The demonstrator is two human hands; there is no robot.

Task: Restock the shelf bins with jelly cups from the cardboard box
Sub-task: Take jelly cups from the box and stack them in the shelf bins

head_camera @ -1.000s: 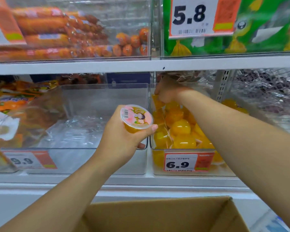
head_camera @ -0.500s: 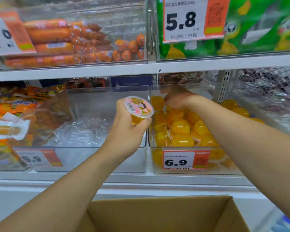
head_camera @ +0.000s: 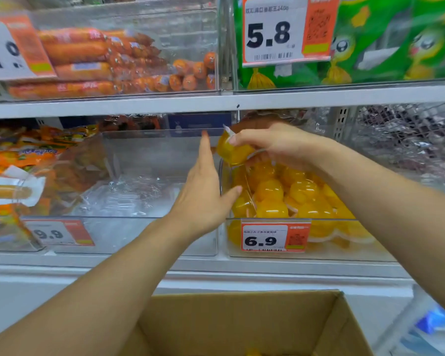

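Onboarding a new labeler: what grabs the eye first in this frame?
Dead centre, the right hand pinches a yellow jelly cup above the jelly bin, which is heaped with more cups, while the open left hand reaches beside it. The big 5.8 price tag stands out top right.

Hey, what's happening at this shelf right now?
A person is refilling a store shelf with yellow jelly cups. The right hand grips one jelly cup above the clear bin marked 6.9, which already holds a pile of them. The left hand is open and empty, just beside that cup. An open cardboard box sits below the shelf.
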